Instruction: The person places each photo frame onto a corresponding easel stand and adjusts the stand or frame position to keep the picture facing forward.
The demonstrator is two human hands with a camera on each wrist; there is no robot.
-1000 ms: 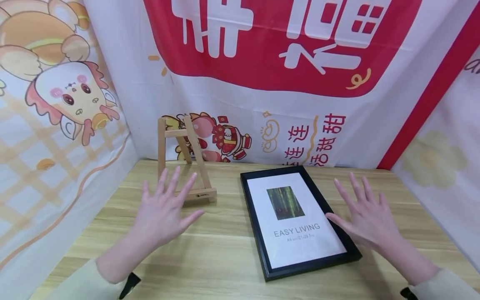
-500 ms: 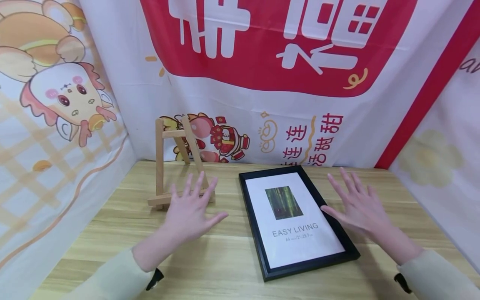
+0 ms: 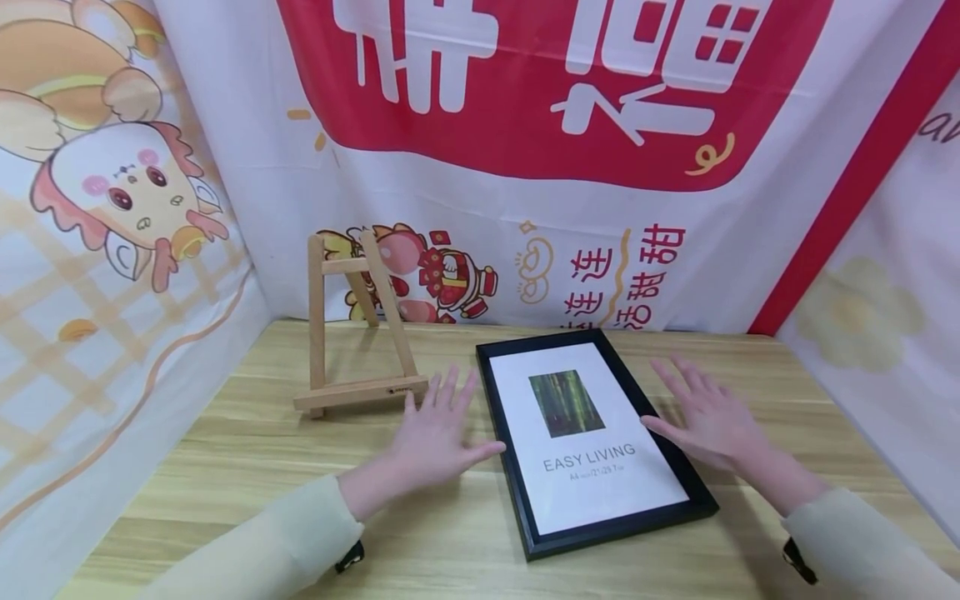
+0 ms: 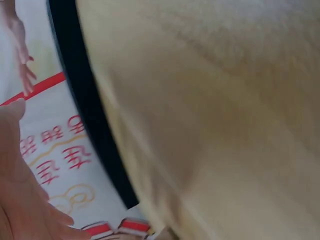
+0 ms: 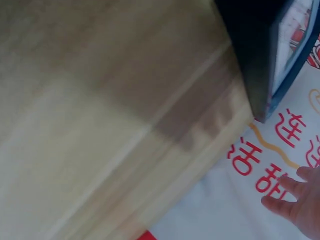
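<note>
A black picture frame [image 3: 622,532] lies on the wooden table, its white insert reading "EASY LIVING" under a small green picture. My left hand [image 3: 435,437] hovers at its left side, fingers spread and thumb at the border. On the other side, my right hand [image 3: 708,421] has its fingers straight and its thumb over the right border. Whether either thumb touches is unclear. In the left wrist view the left hand [image 4: 25,185] is beside the frame's dark edge [image 4: 92,107]. The right wrist view shows the right hand [image 5: 302,200] near a frame corner [image 5: 252,45].
A small wooden easel [image 3: 360,392] stands at the back left of the table [image 3: 225,492], just beyond my left fingertips. A white cloth with red print [image 3: 525,125] hangs behind the table, and printed cloths flank both sides.
My left hand has moved right, from in front of the easel to the frame's left border. The right hand has shifted slightly left and down. The frame and easel stay put.
</note>
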